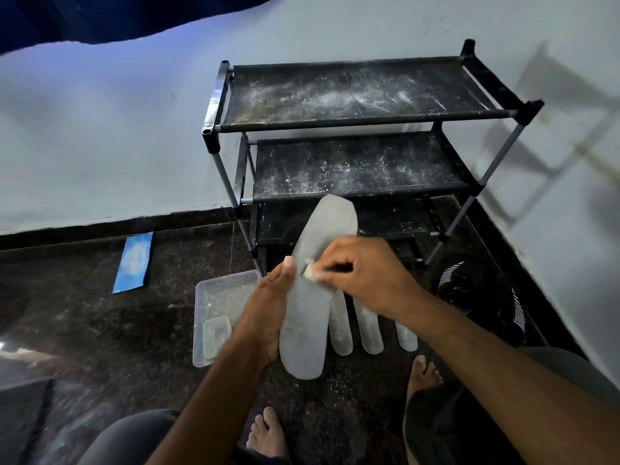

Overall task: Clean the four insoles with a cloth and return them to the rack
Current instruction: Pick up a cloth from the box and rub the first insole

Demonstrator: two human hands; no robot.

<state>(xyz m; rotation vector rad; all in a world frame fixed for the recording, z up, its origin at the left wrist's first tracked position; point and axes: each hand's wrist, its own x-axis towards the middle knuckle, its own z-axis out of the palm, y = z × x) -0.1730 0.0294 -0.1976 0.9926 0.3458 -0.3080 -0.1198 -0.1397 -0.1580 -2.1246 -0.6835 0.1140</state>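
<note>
Left hand [268, 297] grips insole [315, 297] at frame centre. Right hand [365, 273] pinches cloth [309, 270] against it. Three insoles [369, 330] lie on floor below.

This looks like a room corner in a home. A black fabric-shelved shoe rack with grey metal poles [362, 129] stands at the far side against a plain pale painted wall [100, 146]. The dark speckled stone floor [100, 313] meets a dark skirting [100, 229], and bare feet [424, 374] rest on it.
</note>
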